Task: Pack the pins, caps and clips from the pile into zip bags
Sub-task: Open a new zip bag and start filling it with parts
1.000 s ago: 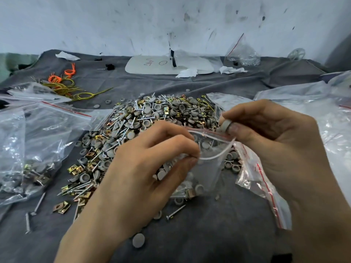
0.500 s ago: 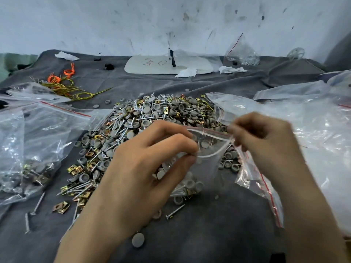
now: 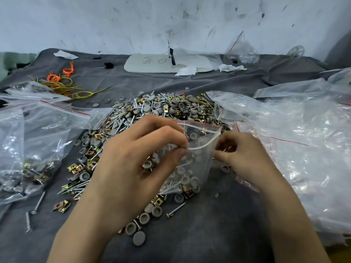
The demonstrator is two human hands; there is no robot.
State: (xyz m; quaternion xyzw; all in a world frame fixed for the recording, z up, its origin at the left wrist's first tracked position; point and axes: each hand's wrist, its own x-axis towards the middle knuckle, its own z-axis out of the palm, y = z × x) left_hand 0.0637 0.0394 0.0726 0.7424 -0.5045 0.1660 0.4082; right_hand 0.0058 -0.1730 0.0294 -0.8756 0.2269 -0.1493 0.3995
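A pile of grey caps, pins and brass clips [image 3: 171,109] lies on the dark grey cloth [image 3: 209,234]. In front of it stands a small clear zip bag [image 3: 197,164] with a red strip, its mouth open and several pieces inside. My left hand [image 3: 144,158] pinches the near lip of the mouth between thumb and forefinger. My right hand [image 3: 245,154] sits low against the bag's right side, over the edge of the pile. Its fingers are curled, and whatever lies inside them is hidden.
Filled zip bags [image 3: 38,149] lie at the left and a heap of empty bags [image 3: 303,139] at the right. Loose caps [image 3: 139,238] and a screw [image 3: 175,209] lie near me. Orange and yellow ties [image 3: 62,82] and a white board [image 3: 152,63] are farther back.
My right hand held a grey cap at the bag's mouth, then moved away down and to the right of the bag. My left hand kept its hold on the lip.
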